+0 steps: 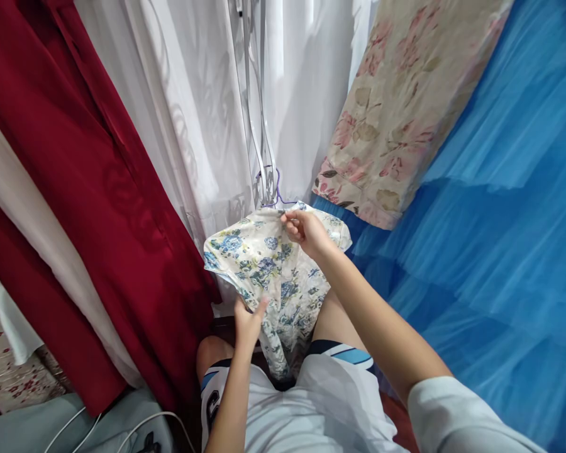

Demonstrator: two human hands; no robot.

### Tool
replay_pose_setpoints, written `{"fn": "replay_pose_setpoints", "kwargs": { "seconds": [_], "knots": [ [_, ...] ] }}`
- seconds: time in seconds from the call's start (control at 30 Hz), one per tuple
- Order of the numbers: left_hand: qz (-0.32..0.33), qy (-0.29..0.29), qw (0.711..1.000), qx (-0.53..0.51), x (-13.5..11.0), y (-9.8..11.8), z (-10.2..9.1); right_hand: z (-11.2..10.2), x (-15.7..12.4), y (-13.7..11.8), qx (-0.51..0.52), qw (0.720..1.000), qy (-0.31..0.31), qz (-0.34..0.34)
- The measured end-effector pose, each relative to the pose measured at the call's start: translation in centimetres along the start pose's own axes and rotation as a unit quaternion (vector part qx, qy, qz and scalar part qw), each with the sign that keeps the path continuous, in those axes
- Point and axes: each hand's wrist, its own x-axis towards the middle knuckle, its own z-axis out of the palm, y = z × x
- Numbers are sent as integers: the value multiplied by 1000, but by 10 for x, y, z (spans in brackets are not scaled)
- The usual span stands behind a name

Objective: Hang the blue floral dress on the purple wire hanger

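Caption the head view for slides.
Right hand at top, left hand at side, of a blue-flowered garment on a purple hanger.

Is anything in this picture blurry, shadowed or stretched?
Head view: curly shadows mark the red fabric and white curtain. Head view: the blue ruffled fabric looks soft and stretched towards the right edge. Head view: the blue-flowered garment is clearer, its print easy to make out.

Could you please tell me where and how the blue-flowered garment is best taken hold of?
Probably pinch the blue-flowered garment by its upper corner on the person's left, coming from the near left side. That corner juts out uncovered, well beside the purple hanger at the top edge, while white cloth hangs behind.
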Motion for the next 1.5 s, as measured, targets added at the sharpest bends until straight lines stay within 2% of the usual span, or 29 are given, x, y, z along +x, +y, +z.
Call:
{"fn": "replay_pose_setpoints", "kwargs": {
  "seconds": [0.07,0.1,0.13,0.17,0.23,0.3,0.37,0.47,0.53,0.6,0.67,0.73,0.8,0.87,0.93,1.0,1.1,1.2,1.27,1.33,1.4,1.5],
  "knots": [
    [74,145,986,26,15,27,-12,-1,-11,10,-31,999,14,-33],
    [130,230,963,55,24,46,-15,-1,-15,14,-44,997,22,-54],
    [202,261,941,72,35,68,-16,0,-18,17,-57,995,32,-75],
    [273,220,932,90,48,90,-14,0,-21,19,-70,992,40,-96],
    [386,46,910,140,75,131,-1,2,-23,21,-102,984,47,-138],
    [422,-76,888,165,100,160,18,3,-23,23,-138,974,44,-175],
    [429,-143,872,189,119,172,37,1,-21,27,-179,962,48,-202],
    [429,-144,868,205,130,174,56,-6,-18,42,-243,939,87,-229],
    [427,-101,877,197,136,173,58,-11,-17,58,-262,933,102,-225],
    [420,-45,888,183,146,173,49,-15,-21,76,-260,940,93,-200],
    [403,6,898,175,163,170,29,-19,-31,92,-253,949,74,-172],
    [374,43,909,180,183,160,0,-21,-44,103,-242,957,54,-149],
    [330,66,921,195,198,138,-33,-22,-58,109,-228,965,33,-125],
    [275,85,937,198,203,108,-60,-20,-70,112,-212,972,13,-102],
    [197,99,960,175,196,74,-76,-17,-78,117,-194,978,-1,-80],
    [154,90,969,171,181,41,-77,-15,-84,124,-175,983,-5,-60],
    [115,49,978,165,150,4,-56,-23,-92,136,-151,988,18,-36],
    [91,-23,985,144,117,-12,-22,-47,-106,146,-134,988,75,-19],
    [87,-76,986,123,95,-8,1,-67,-118,151,-124,984,127,-10],
    [97,-129,983,90,76,6,22,-85,-130,155,-118,977,177,-1],
    [124,-185,974,43,59,29,40,-97,-142,158,-115,970,215,8],
    [156,-264,952,-9,38,68,60,-102,-154,165,-112,963,246,21]
  ]
}}
